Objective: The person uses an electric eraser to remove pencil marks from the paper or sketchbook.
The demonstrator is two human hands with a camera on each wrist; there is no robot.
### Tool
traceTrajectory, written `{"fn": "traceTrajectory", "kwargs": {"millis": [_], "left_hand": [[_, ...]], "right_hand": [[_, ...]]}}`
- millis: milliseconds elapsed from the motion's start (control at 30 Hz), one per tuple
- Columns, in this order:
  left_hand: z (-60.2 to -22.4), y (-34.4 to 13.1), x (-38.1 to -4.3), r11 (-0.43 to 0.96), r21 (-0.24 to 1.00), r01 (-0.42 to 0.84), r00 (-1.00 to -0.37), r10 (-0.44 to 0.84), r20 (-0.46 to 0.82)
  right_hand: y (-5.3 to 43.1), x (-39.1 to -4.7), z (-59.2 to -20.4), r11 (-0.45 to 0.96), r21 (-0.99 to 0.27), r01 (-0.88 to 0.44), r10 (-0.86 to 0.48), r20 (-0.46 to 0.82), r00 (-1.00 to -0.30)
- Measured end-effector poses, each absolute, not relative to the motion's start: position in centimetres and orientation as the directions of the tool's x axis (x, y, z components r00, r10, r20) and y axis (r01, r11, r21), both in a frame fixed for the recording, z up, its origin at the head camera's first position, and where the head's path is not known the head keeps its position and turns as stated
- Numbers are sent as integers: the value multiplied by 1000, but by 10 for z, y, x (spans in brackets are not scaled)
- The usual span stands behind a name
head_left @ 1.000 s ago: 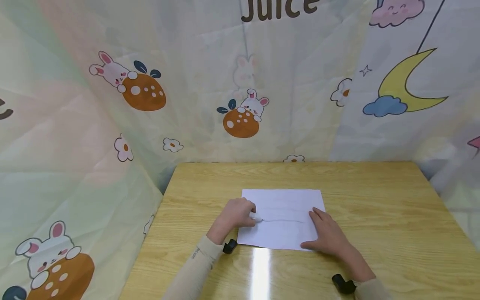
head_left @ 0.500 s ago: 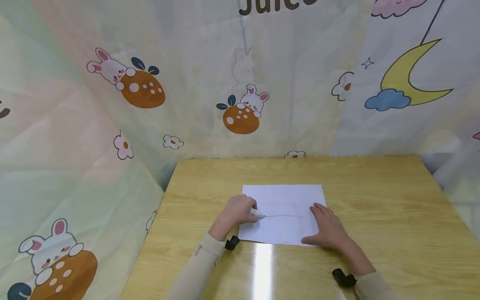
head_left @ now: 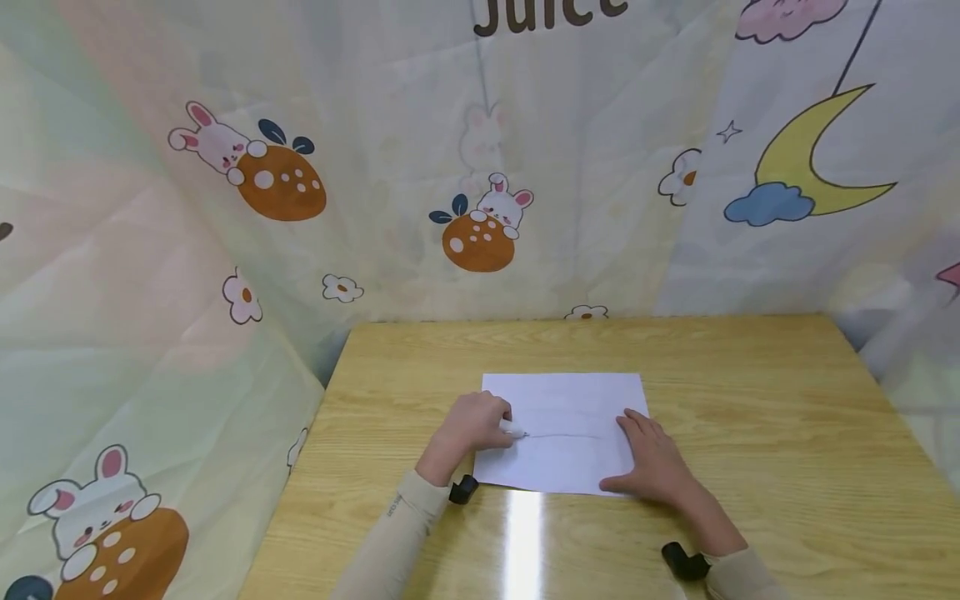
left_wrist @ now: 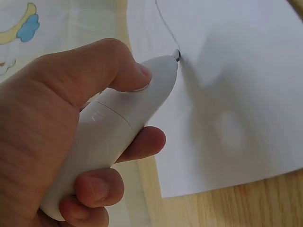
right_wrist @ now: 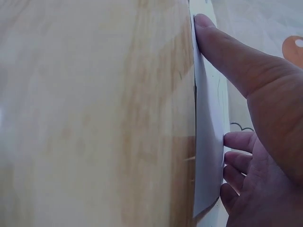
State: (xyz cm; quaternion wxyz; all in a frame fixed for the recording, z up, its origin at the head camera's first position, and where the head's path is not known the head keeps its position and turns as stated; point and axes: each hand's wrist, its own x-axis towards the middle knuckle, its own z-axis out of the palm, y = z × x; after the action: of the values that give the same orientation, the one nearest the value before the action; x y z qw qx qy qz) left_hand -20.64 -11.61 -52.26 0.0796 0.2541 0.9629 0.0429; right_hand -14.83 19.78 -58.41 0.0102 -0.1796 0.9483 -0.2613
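A white sheet of paper (head_left: pixel 566 429) lay near the middle of the wooden table (head_left: pixel 750 400), closer to its near edge. The left hand (head_left: pixel 468 429) curled round a white pen (left_wrist: pixel 113 130) — thumb and fingers wrapped about the barrel — with the tip touching the sheet at the end of a thin drawn line (head_left: pixel 566 435). The right hand (head_left: pixel 656 467) lay flat, fingers straight, pressing the paper's right near corner against the tabletop.

The surface (head_left: pixel 735 375) lies bare along its far edge and right side; curtain walls (head_left: pixel 225 350) close its far and left edges.
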Motion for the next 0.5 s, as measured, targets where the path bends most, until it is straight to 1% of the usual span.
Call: {"fn": "traceTrajectory", "kwargs": {"millis": [67, 267, 433, 500], "left_hand": [[-522, -115, -206, 861, 131, 491, -853, 506, -127], [-523, -121, -205, 880, 122, 460, -872, 473, -125], [-524, -121, -205, 855, 143, 498, -848, 515, -124], [-524, -121, -205, 860, 143, 489, -853, 506, -125]], "right_hand": [[198, -148, -584, 801, -496, -335, -342, 80, -936], [198, -149, -586, 800, -492, -342, -351, 78, -933], [197, -150, -587, 801, -492, -342, -349, 79, -934], [196, -150, -587, 801, -492, -340, -348, 80, -934]]}}
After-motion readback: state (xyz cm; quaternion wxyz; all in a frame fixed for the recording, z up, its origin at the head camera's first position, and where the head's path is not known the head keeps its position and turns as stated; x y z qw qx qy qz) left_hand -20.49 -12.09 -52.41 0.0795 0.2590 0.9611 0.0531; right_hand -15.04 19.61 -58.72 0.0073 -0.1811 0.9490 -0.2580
